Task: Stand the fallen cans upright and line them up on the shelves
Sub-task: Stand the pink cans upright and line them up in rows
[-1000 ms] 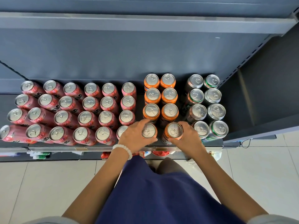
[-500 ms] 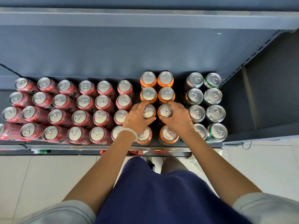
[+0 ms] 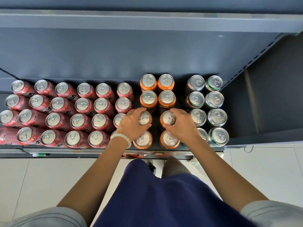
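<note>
My left hand [image 3: 132, 124] and right hand [image 3: 182, 124] each gripped an orange can [image 3: 168, 119] by its rim, third back from the shelf [image 3: 98, 151] edge. Rigid, smooth, probably slippery, they seemed best held around the top rim and slid level.

The left hand [image 3: 131, 124] covers the near-left part of the third orange can [image 3: 145, 117] in the left column and most of two pink cans' lids [image 3: 118, 119] beside it. The right hand [image 3: 182, 125] and wrist hide most of one silver can [image 3: 203, 134] in the front row. The leftmost pink cans [image 3: 5, 117] are cut off by the picture's edge. Label print is too small to read. Items on the lower shelf [image 3: 134, 155] are largely hidden.
</note>
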